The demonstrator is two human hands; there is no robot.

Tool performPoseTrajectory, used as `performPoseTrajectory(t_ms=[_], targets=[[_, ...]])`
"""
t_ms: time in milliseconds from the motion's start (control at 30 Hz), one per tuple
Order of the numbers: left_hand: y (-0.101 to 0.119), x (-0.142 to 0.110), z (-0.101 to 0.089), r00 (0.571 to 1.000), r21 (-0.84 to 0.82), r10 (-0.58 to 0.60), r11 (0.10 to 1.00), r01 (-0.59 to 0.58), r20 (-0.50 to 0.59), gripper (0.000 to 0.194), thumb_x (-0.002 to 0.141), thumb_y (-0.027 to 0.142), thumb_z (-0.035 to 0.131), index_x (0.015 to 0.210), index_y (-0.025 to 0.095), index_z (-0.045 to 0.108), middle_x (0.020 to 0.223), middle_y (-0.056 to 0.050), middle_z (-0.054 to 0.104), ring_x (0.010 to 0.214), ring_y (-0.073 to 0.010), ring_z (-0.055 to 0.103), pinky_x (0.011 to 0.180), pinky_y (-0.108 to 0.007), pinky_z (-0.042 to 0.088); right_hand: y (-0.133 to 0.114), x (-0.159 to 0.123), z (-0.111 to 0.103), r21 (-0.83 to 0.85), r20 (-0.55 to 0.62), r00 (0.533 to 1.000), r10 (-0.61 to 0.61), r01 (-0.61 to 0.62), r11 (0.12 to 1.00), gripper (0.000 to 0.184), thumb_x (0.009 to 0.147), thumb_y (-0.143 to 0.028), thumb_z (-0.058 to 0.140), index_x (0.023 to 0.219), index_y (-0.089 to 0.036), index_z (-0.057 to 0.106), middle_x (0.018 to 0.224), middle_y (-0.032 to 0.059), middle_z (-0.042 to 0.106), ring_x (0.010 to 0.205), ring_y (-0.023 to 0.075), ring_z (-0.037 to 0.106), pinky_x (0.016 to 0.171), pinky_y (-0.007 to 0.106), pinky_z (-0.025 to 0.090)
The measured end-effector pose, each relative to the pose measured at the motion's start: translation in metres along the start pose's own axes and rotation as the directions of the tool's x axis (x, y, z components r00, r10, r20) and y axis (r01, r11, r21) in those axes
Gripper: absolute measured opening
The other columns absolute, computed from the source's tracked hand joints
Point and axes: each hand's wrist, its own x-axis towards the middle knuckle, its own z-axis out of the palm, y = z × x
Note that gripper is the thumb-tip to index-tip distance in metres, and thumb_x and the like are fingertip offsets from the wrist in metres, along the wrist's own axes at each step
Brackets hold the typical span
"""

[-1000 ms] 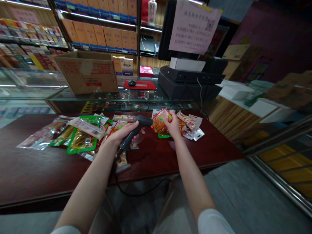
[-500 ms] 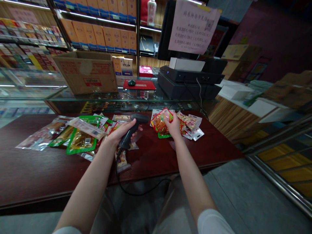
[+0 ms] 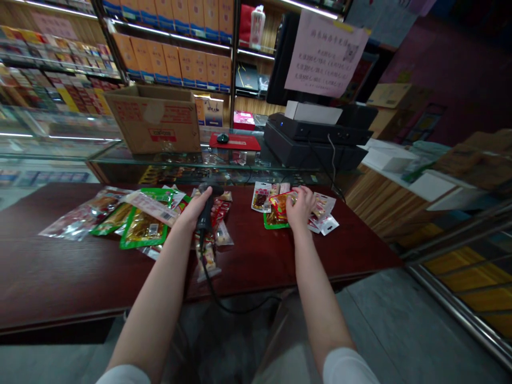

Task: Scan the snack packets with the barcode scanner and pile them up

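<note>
While the left hand (image 3: 197,209) has its grip clamped around the handle of a black plastic handheld scanner (image 3: 205,217), the right hand (image 3: 301,208) lies over the right-hand pile of packets. Scanner: raised beside the left pile, black cable (image 3: 256,308) looping below the front edge of the dark red-brown wooden bench (image 3: 252,256). Under and beside the right fingers: a shiny red-and-orange plastic packet (image 3: 280,204), partly over a green-edged packet (image 3: 274,221). Right grip: fingers curled; pinching or only resting, cannot tell. Just left of it, a white pouch with a dark front (image 3: 261,198). In the left pile, a flat green-bordered plastic packet (image 3: 138,230) lies beneath a long clear wrapper (image 3: 154,209).

Step in hand, judged: handling a packet at the right pile, scanner held apart. Lifting the red-and-orange one would call for a firm pinch at its edge.
</note>
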Motion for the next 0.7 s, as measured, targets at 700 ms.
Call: performPoseTrajectory(t_ms=[700], targets=[[0.010,0.000,-0.019,0.989,-0.125,0.140,0.983,-0.133,0.051,0.040,0.087,0.052,0.058,0.082,0.013,0.061,0.049,0.002,0.051,0.039,-0.0077,0.047,0.037,-0.017,0.039,-0.107,-0.042,0.104,0.388,0.767,0.642,-0.011,-0.451,0.804,0.008,0.077,-0.022,0.067,0.072,-0.018,0.062,0.070,0.0000,0.067,0.071,0.0156,0.065,0.075,0.030,0.051]])
